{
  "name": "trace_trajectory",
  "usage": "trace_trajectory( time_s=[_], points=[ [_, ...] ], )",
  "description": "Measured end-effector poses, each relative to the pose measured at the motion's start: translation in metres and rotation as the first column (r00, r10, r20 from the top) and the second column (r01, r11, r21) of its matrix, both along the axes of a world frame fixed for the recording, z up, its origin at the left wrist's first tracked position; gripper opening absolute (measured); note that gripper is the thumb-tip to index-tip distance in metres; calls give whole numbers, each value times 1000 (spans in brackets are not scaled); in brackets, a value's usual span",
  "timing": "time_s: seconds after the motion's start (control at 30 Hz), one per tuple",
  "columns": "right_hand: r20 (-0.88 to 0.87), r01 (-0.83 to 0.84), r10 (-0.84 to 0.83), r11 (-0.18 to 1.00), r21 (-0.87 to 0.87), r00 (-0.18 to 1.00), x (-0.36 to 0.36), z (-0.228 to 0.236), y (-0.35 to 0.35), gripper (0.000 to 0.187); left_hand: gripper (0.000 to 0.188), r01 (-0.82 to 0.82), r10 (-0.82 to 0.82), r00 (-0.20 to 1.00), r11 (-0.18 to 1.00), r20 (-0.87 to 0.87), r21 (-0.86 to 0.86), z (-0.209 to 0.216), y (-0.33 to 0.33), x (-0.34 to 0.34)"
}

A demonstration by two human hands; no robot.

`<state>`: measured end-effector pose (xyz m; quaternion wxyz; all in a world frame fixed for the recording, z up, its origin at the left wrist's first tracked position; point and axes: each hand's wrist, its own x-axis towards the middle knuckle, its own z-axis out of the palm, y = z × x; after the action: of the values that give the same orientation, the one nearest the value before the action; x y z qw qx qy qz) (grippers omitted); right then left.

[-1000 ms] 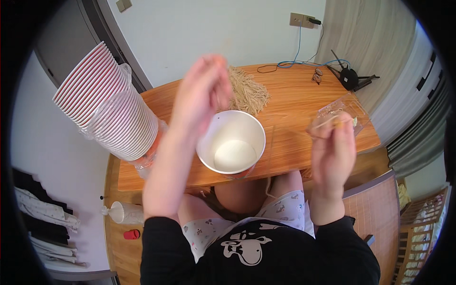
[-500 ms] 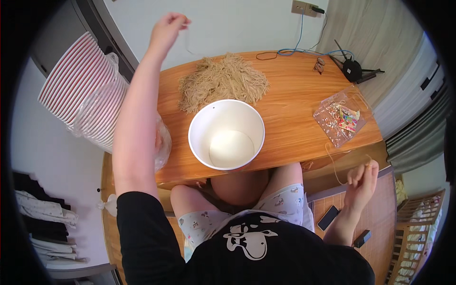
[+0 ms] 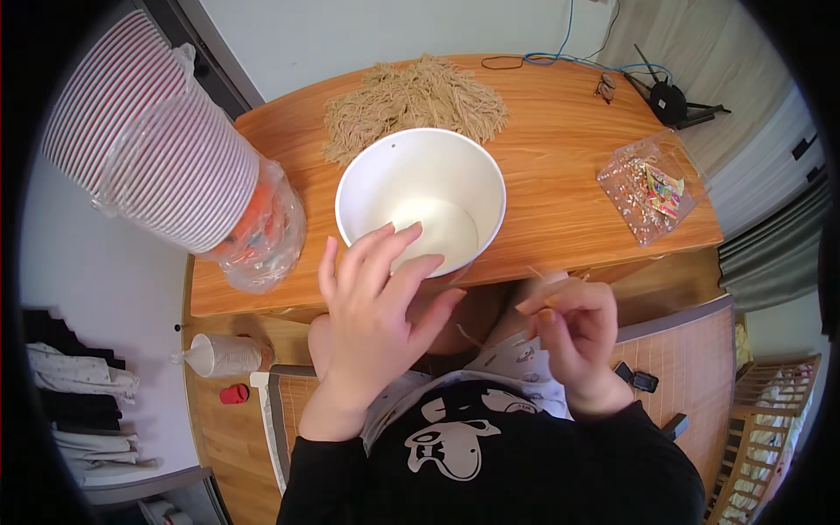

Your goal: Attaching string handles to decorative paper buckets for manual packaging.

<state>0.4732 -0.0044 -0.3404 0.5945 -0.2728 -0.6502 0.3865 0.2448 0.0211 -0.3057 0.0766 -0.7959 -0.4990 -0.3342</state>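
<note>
A white paper bucket (image 3: 420, 164) stands near the front edge of the table, with its mouth up and its inside bare. My left hand (image 3: 372, 302) is open, its fingers spread across the bucket's near rim; whether they touch it I cannot tell. To the right of it, over my lap, my right hand (image 3: 573, 337) is closed in a pinch on a thin string, whose pale strand (image 3: 471, 335) shows between the hands. Motion smears the right fingertips. Behind the bucket lies a heap of tan strings (image 3: 416, 101).
A tall stack of white buckets (image 3: 157, 140) in clear plastic leans at the left. On the right of the table are a clear tray of small beads (image 3: 634, 197) with a colourful packet (image 3: 665, 191), and a black router (image 3: 668, 102). Blue cable (image 3: 560, 58) runs along the back.
My left hand has come down from the upper left to the bucket's near rim and its pinch has opened. My right hand has moved left over my lap, still pinching.
</note>
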Motion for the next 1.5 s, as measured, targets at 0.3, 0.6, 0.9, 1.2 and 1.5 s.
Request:
trace_trajectory(
  time_s=[0.3, 0.6, 0.9, 1.2, 1.5],
  points=[
    [275, -48, -29, 962, 268, 961, -43, -14, -7, 20, 34, 62, -162, 887, 970, 432, 236, -52, -8, -24],
    [425, -20, -362, 742, 670, 830, -63, -33, -15, 28, 23, 703, -48, 376, 665, 925, -251, -72, -44, -24],
    [565, -121, -298, 801, 587, 769, -66, -35, -17, 30, 13, 926, 195, -40, 376, 980, -37, -74, -38, -25],
    [488, -131, -336, 702, 700, 805, -38, 15, 6, 30, 17, 880, 376, -166, 474, 912, -35, -74, -30, -15],
    [728, -204, -182, 890, 409, 661, -38, 90, 58, 20, 10, 606, -101, 236, 793, 967, -65, -73, -26, 2]
  ],
)
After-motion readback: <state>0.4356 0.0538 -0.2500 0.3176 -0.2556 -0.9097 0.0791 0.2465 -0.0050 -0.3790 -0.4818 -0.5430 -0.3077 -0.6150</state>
